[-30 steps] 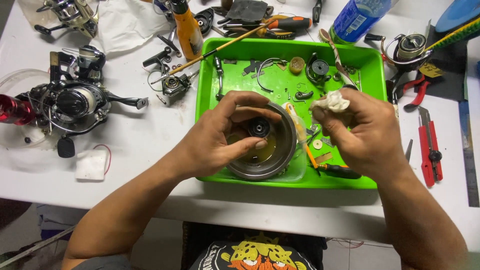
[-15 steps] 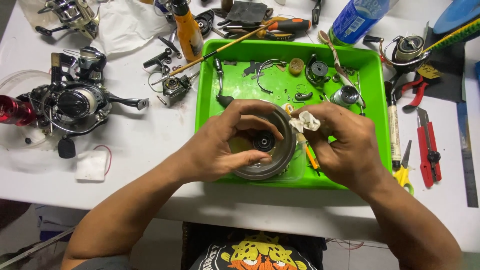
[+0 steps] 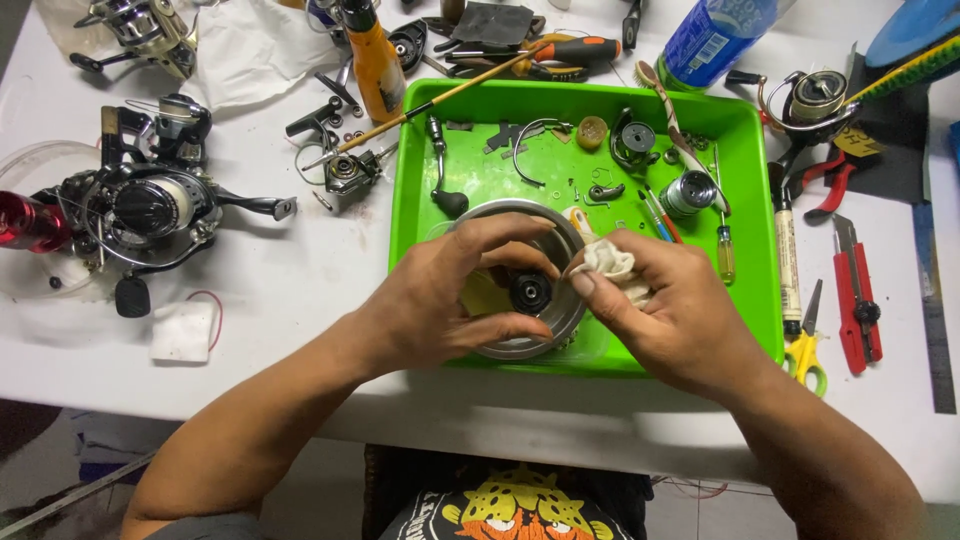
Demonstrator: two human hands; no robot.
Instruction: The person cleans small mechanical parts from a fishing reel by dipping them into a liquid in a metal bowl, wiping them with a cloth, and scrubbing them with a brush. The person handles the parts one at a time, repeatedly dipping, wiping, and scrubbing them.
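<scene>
Seen from the head camera, a person's left hand (image 3: pixel 440 300) curled its fingers around a round metal spool (image 3: pixel 525 285), gripping the rim and a small black knob (image 3: pixel 531 292) at its centre, over the near part of a bright green tray (image 3: pixel 745 150) on a white table (image 3: pixel 280 270). The right hand (image 3: pixel 670 310) pinched a wadded white cloth (image 3: pixel 608 262) between thumb and fingertips and pressed it against the spool's right edge. Small loose parts lay just behind the hands in the tray: a curved wire bail (image 3: pixel 530 140), a black crank handle (image 3: pixel 440 170), a small silver cylinder (image 3: pixel 688 192) and thin screwdrivers (image 3: pixel 722 240). A partly stripped fishing reel (image 3: pixel 150 210) sat well apart on the left. The likely risks were a sweep of the cloth or a wrist knocking those small parts out of the tray, or the spool slipping from a greasy grip and tipping onto the tray's near rim, which it overhung closely.
</scene>
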